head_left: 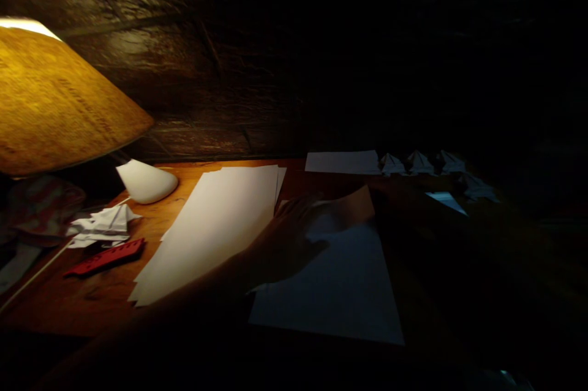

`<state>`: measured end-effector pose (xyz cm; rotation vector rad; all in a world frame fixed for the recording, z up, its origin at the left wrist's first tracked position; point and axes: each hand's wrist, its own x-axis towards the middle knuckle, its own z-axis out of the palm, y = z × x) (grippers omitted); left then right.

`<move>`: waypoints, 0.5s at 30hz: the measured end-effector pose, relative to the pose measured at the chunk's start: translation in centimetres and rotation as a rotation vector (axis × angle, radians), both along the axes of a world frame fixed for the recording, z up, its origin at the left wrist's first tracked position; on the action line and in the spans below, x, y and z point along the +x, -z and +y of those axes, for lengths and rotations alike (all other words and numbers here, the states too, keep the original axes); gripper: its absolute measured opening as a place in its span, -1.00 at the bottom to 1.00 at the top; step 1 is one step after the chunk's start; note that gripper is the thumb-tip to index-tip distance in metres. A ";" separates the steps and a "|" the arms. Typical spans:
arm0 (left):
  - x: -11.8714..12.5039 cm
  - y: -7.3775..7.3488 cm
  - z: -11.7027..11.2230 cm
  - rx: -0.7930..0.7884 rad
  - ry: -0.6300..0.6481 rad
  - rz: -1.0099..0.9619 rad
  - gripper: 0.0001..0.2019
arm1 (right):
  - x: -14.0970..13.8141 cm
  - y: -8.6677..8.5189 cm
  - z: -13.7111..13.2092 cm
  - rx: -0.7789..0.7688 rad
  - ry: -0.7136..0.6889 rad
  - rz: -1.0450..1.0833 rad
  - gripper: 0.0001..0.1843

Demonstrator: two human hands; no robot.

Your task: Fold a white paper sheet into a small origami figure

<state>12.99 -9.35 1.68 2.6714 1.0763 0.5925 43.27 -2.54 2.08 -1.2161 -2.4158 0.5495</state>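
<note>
My left hand [287, 241] reaches in from the lower left, dark in shadow, with its fingers on the raised, lit flap [342, 210] of a large white paper sheet [331, 287]. Whether it grips the flap is hidden by the dimness. To its left lies a long stack of white paper sheets [206, 238], close to but apart from the hand. Several folded paper shapes [420, 163] stand in a row at the far right of the desk. My right hand is out of sight.
A yellow lampshade [59, 97] hangs at the left above a white paper cone [147, 181]. Crumpled paper [103, 223], a red notched ruler [105, 257] and striped cloth [37, 207] lie on the wooden desk [92, 299]. A dark stone wall [138, 72] rises behind.
</note>
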 end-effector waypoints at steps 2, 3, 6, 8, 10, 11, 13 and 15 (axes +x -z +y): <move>-0.4 0.0 -1.7 0.019 0.002 0.188 -0.23 | -0.1 0.4 0.1 0.016 0.041 -0.034 -0.71; -0.6 0.2 -2.6 0.017 -0.007 0.245 -0.17 | -0.1 0.5 0.2 0.014 0.053 -0.050 -0.71; -1.3 1.2 -4.7 0.019 -0.038 0.303 -0.05 | -0.1 0.5 0.2 0.004 0.036 -0.063 -0.71; -1.7 1.9 -5.4 -0.009 -0.075 0.321 -0.06 | -0.3 0.4 0.0 0.020 0.039 -0.053 -0.69; -1.9 2.3 -5.6 -0.030 -0.090 0.316 -0.07 | -0.6 0.2 -0.2 0.019 0.042 -0.047 -0.70; -1.9 2.4 -5.6 -0.036 -0.094 0.309 -0.07 | -0.8 0.1 -0.3 0.016 0.049 -0.037 -0.70; -1.8 2.3 -5.6 -0.038 -0.091 0.298 -0.07 | -1.2 0.1 -0.5 0.019 0.062 -0.008 -0.71; -1.7 2.0 -5.6 -0.038 -0.092 0.291 -0.09 | -1.7 0.1 -0.8 0.025 0.066 0.014 -0.74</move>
